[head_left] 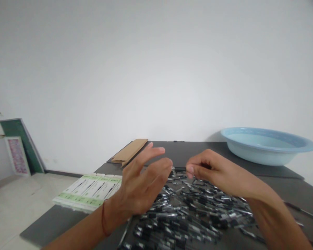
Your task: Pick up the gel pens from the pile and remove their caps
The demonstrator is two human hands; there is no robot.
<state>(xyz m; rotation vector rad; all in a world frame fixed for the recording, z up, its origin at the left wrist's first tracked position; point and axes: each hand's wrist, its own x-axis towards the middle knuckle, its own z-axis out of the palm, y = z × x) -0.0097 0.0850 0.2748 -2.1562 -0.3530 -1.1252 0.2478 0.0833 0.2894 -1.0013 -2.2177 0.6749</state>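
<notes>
My left hand (143, 177) and my right hand (216, 170) face each other above a loose pile of pens. A thin dark pen (179, 169) spans the small gap between their fingertips. Thumb and fingers of the right hand pinch its right end. The left fingertips are closed at its left end, with other left fingers lifted. Below lie many black-and-clear pens (182, 222), spread across the dark table. To the left of my left hand are green-and-white packages printed with pen pictures (90, 189).
A light blue basin (261, 152) stands at the back right of the dark table (169, 151). A brown paper bag (130, 151) lies at the back left. White wall rises behind. Boards (23, 146) lean against the wall at far left.
</notes>
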